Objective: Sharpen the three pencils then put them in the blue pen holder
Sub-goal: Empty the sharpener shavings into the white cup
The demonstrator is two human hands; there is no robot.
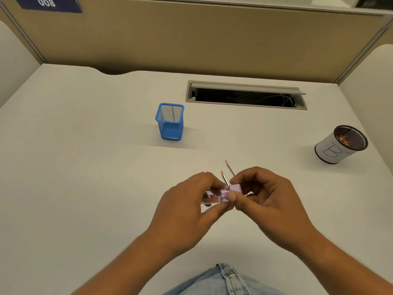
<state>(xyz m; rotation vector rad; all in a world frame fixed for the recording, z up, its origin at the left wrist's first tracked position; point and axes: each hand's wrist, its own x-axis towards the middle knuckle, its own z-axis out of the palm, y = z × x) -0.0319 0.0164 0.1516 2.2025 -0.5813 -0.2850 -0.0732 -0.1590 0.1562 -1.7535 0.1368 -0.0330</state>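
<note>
My left hand [187, 209] grips the clear body of a purple pencil sharpener [221, 194] just above the table, near its front. My right hand [268, 199] is closed at the sharpener's purple end, thumb against it. A short grey piece of a pencil [249, 194] shows between its fingers; the rest is hidden. Two grey pencils [230, 167] [224, 177] lie side by side on the table just behind my hands, their points facing away from me. The blue mesh pen holder [170, 122] stands upright farther back and to the left; a thin dark line shows through its mesh.
A round mesh cup [340, 144] wrapped in white paper, with shavings inside, leans at the right. An open cable slot [246, 95] is cut into the white desk [85, 167] at the back. Beige partition walls close off the desk's rear and sides.
</note>
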